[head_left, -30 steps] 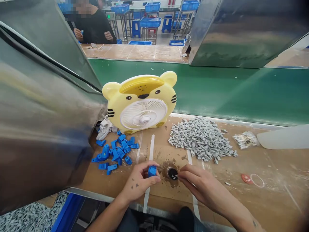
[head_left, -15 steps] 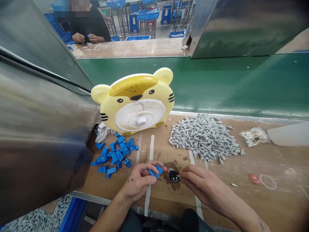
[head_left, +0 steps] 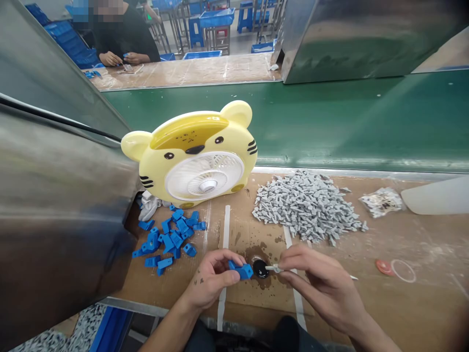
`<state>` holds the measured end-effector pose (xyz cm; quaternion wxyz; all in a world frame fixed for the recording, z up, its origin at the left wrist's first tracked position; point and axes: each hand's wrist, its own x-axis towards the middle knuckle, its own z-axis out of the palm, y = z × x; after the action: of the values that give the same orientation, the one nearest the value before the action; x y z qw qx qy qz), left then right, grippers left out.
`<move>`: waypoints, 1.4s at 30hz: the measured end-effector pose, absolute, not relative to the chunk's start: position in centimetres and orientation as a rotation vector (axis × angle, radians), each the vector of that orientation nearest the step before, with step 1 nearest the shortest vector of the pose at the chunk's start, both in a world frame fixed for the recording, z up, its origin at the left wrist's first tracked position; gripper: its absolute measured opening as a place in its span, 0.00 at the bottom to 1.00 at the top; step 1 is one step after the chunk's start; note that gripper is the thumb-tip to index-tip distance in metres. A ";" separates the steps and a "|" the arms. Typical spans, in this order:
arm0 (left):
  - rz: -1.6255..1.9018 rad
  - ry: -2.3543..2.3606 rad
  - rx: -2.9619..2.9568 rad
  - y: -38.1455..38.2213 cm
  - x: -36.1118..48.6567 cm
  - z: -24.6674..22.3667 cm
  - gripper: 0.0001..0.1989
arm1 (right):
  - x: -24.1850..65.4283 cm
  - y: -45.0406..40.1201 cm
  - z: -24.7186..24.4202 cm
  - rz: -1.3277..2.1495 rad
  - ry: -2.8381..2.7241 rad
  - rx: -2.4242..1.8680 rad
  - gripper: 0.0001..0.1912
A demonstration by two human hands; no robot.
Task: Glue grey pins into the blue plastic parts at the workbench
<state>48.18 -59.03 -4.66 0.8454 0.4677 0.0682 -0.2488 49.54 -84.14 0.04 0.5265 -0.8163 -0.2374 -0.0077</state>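
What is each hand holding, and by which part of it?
The left hand holds a blue piece by its left end, the other end free; the right hand pinches a pale piece by its right end.

Blue block, pale grey piece, black liquid, yellow fan with black cheek stripes

Marked L hand, prob dk trousers

A yellow animal-faced fan stands before a green strip, a dark-clad person on its far side.
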 end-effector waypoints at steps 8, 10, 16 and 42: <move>-0.647 0.178 0.821 -59.5 48.0 -4.1 0.16 | 49.7 -82.8 0.9 0.026 -0.735 -1.873 0.10; -0.665 0.188 0.784 -59.6 47.9 -4.1 0.16 | 49.8 -82.7 1.0 0.033 -0.776 -1.869 0.10; -0.801 0.260 0.700 -60.0 48.5 -3.4 0.16 | 50.6 -82.8 1.4 0.091 -0.940 -1.896 0.10; -0.347 -0.808 3.100 -51.9 56.2 -2.2 0.08 | 74.9 -89.2 -0.2 -0.095 -0.274 -2.769 0.09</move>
<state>56.21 -51.90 -2.20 -0.0406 0.9613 -0.2505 -0.1075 74.94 -89.20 -0.18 0.1776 -0.9788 -0.0967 -0.0334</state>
